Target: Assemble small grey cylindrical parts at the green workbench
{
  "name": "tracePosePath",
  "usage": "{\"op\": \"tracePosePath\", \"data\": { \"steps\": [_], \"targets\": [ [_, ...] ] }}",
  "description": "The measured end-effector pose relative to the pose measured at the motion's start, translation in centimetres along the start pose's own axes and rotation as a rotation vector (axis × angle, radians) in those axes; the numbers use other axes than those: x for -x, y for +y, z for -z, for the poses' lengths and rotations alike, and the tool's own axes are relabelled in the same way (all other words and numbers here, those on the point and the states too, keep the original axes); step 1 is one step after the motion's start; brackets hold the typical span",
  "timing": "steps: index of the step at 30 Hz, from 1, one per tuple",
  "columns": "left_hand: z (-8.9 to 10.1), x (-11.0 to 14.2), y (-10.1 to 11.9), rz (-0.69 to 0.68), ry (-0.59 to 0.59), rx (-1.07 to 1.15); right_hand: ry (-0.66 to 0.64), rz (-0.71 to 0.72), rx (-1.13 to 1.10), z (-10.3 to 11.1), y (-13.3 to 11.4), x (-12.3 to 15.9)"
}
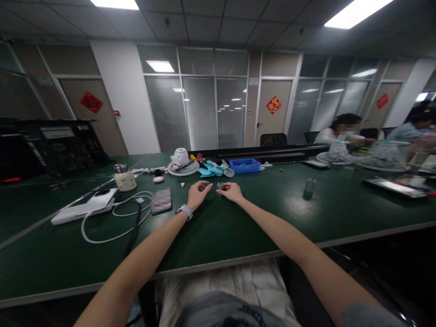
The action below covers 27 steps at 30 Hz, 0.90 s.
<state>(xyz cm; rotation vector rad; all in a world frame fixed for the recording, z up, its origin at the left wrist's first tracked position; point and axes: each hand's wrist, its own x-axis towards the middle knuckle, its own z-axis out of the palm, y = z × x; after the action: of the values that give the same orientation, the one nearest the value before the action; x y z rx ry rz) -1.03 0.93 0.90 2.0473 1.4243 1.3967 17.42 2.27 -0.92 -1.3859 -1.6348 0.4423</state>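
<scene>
A small grey cylinder [220,185] stands at the fingertips of the right hand [232,192], whose thumb and fingers are closed around its side. Whether it touches the bench [221,236] beneath cannot be made out.

Just to the left of it is the left hand [198,194], its fingers curled toward the thumb; a dark patch shows inside the curl, and I cannot tell whether they grasp anything. A watch [184,211] is on that wrist.

Just beyond the fingers of both hands lie light-blue fan blades [211,170], with a blue basket [244,166] beyond the right fingers. Past the left fingers, a white fan part [180,157] sits on a round white grille [184,169].

Near the left fingers, on their left side, is a tiny white piece [182,185]; further left come a pale rounded case [158,180] and, nearer the body, a flat rectangular item [161,201], its top blurred out. Farther out on that side are a looped white cable [102,240], a cream bottle [125,180] and a white device [85,207].

Well apart from the right fingers, on their right, another grey cylinder [309,186] stands upright. Beyond it, a person [335,135] sits at more white fan parts [337,153].
</scene>
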Motion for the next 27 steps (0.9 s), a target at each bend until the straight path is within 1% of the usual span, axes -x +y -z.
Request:
{"op": "tracePosePath", "data": {
  "steps": [1, 3, 6, 8, 12, 14, 20, 22, 25, 27],
  "targets": [
    [-0.2, 0.0, 0.3, -0.018, 0.001, 0.004, -0.005, 0.008, 0.003, -0.7, -0.4, 0.3],
    [-0.9, -0.1, 0.8, -0.034, 0.000, 0.006, -0.001, 0.028, 0.022, -1.3, -0.9, 0.9],
    [-1.7, -0.2, 1.0, -0.042, 0.001, -0.024, 0.003, 0.077, 0.074, -1.2, -1.3, 1.5],
    [-2.0, -0.3, 1.1, -0.035, 0.014, -0.052, -0.005, 0.111, 0.107, -1.1, -1.5, 1.8],
    [-1.6, -0.2, 1.3, 0.009, 0.059, -0.112, -0.033, 0.163, 0.133, -1.2, -1.9, 2.3],
    [-1.3, -0.3, 1.4, 0.006, 0.059, -0.137, -0.038, 0.177, 0.139, -1.3, -2.1, 2.5],
    [-1.0, -0.4, 1.5, -0.121, 0.029, -0.230, -0.052, 0.167, 0.127, -1.1, -2.3, 2.6],
    [-0.9, -0.6, 1.5, -0.143, 0.028, -0.235, -0.049, 0.163, 0.133, -1.1, -2.2, 2.5],
    [-0.5, -0.9, 0.9, -0.127, 0.090, -0.190, -0.030, 0.152, 0.134, -1.4, -1.9, 2.5],
    [-0.1, -1.1, 0.0, -0.088, 0.117, -0.180, -0.028, 0.154, 0.112, -1.7, -1.8, 2.5]
  ]
}}
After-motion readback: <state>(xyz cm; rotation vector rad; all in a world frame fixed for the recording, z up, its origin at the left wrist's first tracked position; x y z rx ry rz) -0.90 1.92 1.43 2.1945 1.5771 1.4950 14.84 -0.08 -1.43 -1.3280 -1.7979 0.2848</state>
